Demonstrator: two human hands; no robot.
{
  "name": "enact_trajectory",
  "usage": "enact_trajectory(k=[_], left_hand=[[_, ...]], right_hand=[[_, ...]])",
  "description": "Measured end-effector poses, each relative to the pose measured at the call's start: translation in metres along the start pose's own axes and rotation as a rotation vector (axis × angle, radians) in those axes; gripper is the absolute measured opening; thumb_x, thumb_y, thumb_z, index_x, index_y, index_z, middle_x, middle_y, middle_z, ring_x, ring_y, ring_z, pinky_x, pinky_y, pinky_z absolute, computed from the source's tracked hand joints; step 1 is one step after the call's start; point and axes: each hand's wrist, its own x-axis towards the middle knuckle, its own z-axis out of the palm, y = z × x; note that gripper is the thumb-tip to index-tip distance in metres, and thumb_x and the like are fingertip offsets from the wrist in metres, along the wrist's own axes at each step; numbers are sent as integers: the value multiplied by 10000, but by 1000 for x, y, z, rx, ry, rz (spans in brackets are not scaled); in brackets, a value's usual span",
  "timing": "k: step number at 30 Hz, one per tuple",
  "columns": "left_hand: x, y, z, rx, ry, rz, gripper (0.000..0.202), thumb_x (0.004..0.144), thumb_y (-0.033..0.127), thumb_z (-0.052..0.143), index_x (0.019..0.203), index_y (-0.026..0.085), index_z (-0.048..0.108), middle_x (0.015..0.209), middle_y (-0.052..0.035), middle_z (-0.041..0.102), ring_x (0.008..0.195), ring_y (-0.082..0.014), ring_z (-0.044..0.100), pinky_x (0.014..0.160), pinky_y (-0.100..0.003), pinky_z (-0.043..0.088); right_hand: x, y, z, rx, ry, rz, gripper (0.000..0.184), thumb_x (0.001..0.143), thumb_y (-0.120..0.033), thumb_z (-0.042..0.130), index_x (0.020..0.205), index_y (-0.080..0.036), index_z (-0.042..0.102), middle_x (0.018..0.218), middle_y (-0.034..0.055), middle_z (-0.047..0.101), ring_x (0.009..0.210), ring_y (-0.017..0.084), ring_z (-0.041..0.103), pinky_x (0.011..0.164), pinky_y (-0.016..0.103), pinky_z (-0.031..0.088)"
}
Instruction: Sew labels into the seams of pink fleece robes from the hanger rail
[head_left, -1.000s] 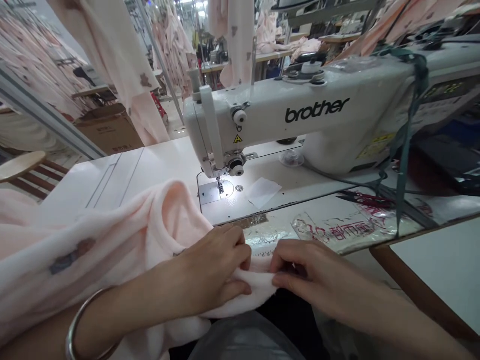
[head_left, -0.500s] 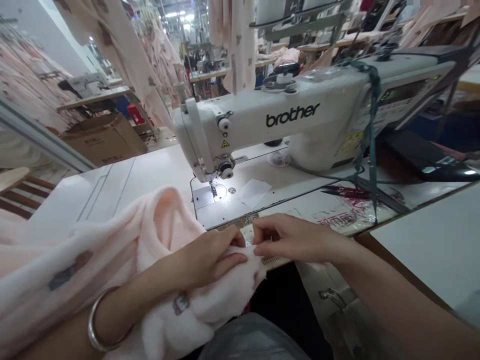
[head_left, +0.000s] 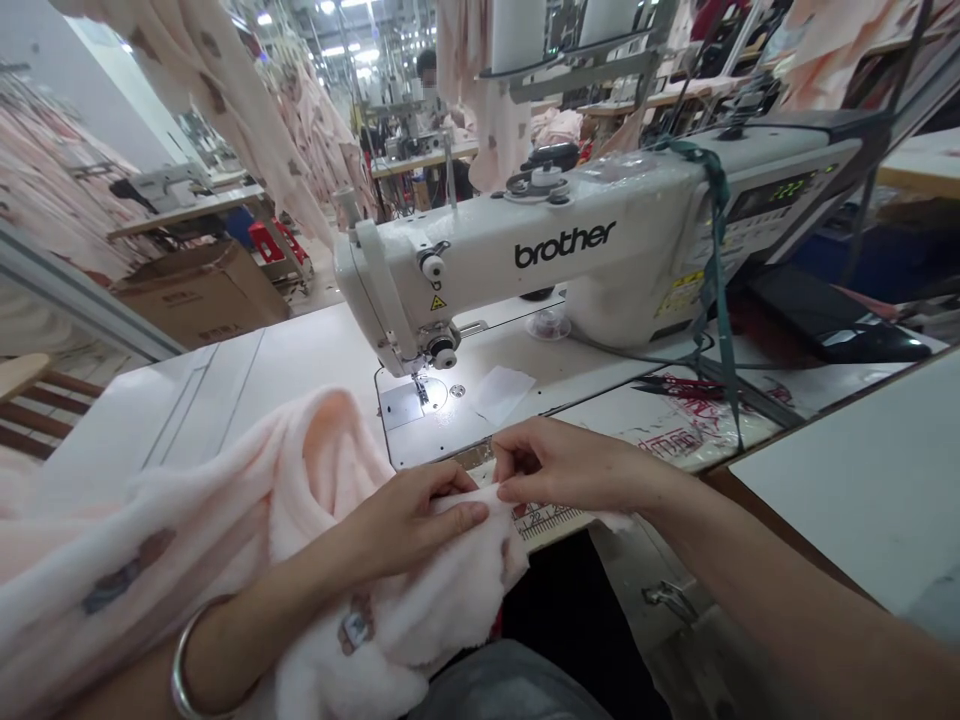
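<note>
A fluffy pale pink garment [head_left: 225, 530] with small printed patches lies across my lap and the table's near left. My left hand [head_left: 409, 515], a silver bangle on its wrist, pinches the garment's edge between thumb and fingers. My right hand [head_left: 559, 465] is closed on the same edge just to the right, fingertips almost touching the left hand's. Both hands sit at the table's front edge, a short way in front of the white Brother sewing machine [head_left: 570, 250]. Its needle and presser foot [head_left: 420, 385] stand over the lit plate, with no cloth under them.
A small white cloth piece [head_left: 501, 390] lies right of the needle plate. Red-handled snips [head_left: 679, 387] and a bobbin [head_left: 547, 322] rest on the table [head_left: 247, 370]. A green ribbon [head_left: 716, 260] hangs over the machine. A cardboard box [head_left: 199, 290] and hanging pink garments stand behind; a person works far back.
Both hands have brought the garment's edge up and away from me, from my lap toward the table's front edge. My view has also tilted upward.
</note>
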Motion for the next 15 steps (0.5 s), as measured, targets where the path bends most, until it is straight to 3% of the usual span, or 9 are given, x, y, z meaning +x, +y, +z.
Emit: enact_trajectory(k=[5, 9, 15], left_hand=[[1, -1, 2, -104, 46, -20, 225, 835, 365, 524, 850, 147, 576, 783, -1, 570, 725, -129, 487, 623, -229, 368], [-1, 0, 4, -191, 105, -3, 160, 802, 302, 546, 793, 143, 555, 751, 5, 555, 719, -124, 486, 631, -225, 366], [8, -12, -12, -182, 160, -59, 176, 805, 324, 546, 767, 154, 574, 696, 21, 544, 666, -105, 460, 587, -209, 335]], right_hand=[[-4, -4, -2, -21, 5, -23, 46, 743, -215, 571, 735, -176, 546, 691, -18, 601, 666, 119, 553, 552, 211, 367], [-8, -7, -3, -21, -9, -26, 181, 770, -262, 615, 930, -185, 582, 849, -5, 604, 773, 125, 549, 634, 215, 403], [22, -3, -10, 98, -113, 48, 187, 816, -339, 570, 826, -155, 593, 630, -9, 566, 584, 104, 513, 510, 205, 381]])
